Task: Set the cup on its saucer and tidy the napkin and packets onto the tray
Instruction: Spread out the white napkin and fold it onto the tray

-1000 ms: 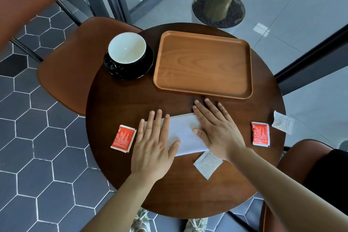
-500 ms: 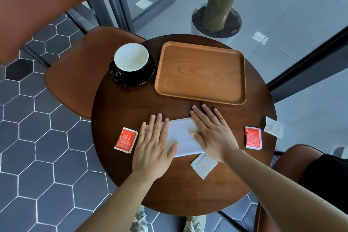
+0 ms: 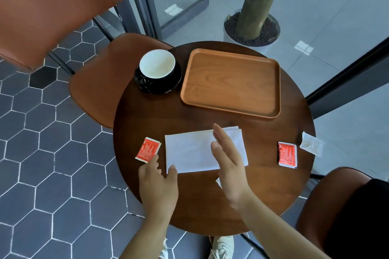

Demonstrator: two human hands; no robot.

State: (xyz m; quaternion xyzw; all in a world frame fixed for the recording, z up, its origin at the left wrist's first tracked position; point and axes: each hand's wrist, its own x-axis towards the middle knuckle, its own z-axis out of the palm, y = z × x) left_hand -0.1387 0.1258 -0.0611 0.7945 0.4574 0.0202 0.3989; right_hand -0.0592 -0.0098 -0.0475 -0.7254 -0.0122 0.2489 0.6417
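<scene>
On the round surface (image 3: 189, 111), a red packet (image 3: 148, 149) lies at the left, just beside the left hand (image 3: 159, 185), whose relaxed, spread fingers hold nothing and whose thumb touches the near-left corner of the napkin (image 3: 189, 149). Beyond, the white cup (image 3: 156, 66) sits on its black saucer (image 3: 166, 86). The folded napkin lies flat, long axis left to right. Half a second ago both hands pressed it; now the right hand (image 3: 229, 166) is raised over its right end, fingers straight. The wooden tray (image 3: 231, 84) lies beyond. Further right are a second red packet (image 3: 287, 154) and a white packet (image 3: 312, 146) overhanging the edge.
</scene>
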